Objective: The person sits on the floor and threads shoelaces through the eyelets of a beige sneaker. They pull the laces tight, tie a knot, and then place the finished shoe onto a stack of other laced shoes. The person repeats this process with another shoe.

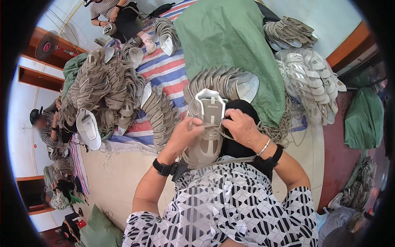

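A grey-beige shoe upper (204, 151) with a white padded collar rests on my lap, its toe pointing toward me and its tongue upright at the far end. A flat beige shoelace (212, 124) crosses the upper below the tongue. At the upper's left side, my left hand (185, 135) is closed, thumb and fingers pinching at the lace. My right hand (243, 128) is closed too, its fingertips pinched on the lace by the right eyelet edge. The exact grip of the fingertips is partly hidden. Loose lace trails below the right hand.
Nested uppers (218, 80) curve just beyond my lap; another row (160, 115) lies to the left. A large heap of uppers (103, 82) stands far left. A green sack (222, 33) fills the far middle, with white uppers (306, 78) right of it. Other people sit at left.
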`<state>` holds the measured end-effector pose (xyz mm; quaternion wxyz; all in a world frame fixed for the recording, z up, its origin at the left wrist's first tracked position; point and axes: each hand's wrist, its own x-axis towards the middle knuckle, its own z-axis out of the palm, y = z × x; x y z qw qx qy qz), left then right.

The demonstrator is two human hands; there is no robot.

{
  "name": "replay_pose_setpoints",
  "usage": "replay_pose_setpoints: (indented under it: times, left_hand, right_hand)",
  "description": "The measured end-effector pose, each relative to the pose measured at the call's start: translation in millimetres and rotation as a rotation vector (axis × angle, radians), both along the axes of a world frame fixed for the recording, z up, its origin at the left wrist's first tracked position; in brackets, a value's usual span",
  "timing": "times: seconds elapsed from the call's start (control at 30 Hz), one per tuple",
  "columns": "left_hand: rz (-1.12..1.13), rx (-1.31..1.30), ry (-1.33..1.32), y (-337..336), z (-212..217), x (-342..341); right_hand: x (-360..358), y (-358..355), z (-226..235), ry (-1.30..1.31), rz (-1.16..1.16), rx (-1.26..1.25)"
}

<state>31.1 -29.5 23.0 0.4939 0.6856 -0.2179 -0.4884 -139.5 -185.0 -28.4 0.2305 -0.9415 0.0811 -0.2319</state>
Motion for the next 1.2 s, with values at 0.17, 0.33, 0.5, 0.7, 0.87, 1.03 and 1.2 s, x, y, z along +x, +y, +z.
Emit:
replay_pose_setpoints:
  times: [0.17, 0.33, 0.5, 0.7, 0.87, 1.03, 1.2]
  left_hand:
    - [-0.157, -0.23, -1.145, 5.7, -21.2, 22.9]
    - [-0.003, 0.1, -1.096, 1.3, -53.8, 34.0]
    - [-0.117, -0.12, -0.401, 11.2, -43.0, 47.8]
    - [0.002, -0.037, -0.198, 6.9, -31.4, 42.7]
    - [0.106, -0.036, -0.738, 13.5, -66.3, 50.7]
    - [0.125, -0.169, -0.769, -4.3, -51.7, 27.2]
    - [0.118, -0.362, -0.83, -17.3, -35.3, 13.1]
  right_hand:
    - [9.3, -10.9, 9.9, 0.002, 0.128, -0.157]
    - [22.6, -18.9, 12.7, 0.154, 0.253, -0.274]
    - [31.1, -27.5, 15.8, 0.488, 0.36, -0.214]
    - [42.0, -12.0, 15.2, 0.615, 0.106, -0.008]
    - [34.4, -5.2, 15.1, 0.516, 0.027, 0.033]
    - [32.8, -14.4, 8.0, 0.093, -0.116, 0.51]
    - [47.0, -44.3, 50.1, -0.575, -0.187, 1.575]
